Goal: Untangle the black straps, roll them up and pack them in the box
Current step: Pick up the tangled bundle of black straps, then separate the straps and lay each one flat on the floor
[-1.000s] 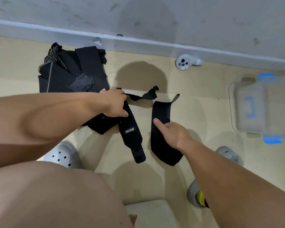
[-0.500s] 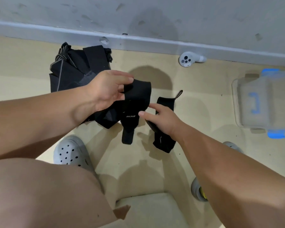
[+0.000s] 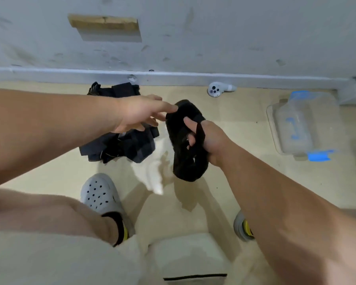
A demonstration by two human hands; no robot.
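Observation:
My right hand (image 3: 207, 138) grips a folded black strap (image 3: 185, 161) lifted above the floor, a thin black loop running across my knuckles. My left hand (image 3: 141, 114) reaches toward the strap's upper end with fingers stretched out, its fingertips at the strap's edge. Beneath my left arm a pile of tangled black straps (image 3: 121, 145) lies on the floor. The clear plastic box (image 3: 296, 128) with blue latches sits on the floor to the right, closed or lidded as far as I can tell.
A white controller (image 3: 216, 90) lies by the wall's baseboard. My feet in grey clogs (image 3: 99, 194) stand near the pile, and my knees fill the bottom left. A pale stool edge (image 3: 185, 258) is at the bottom centre. A dark object sits at the right edge.
Both straps that lay on the floor are gone from it; my right hand now holds a bunched strap in the air. My left hand let go of its strap and opened.

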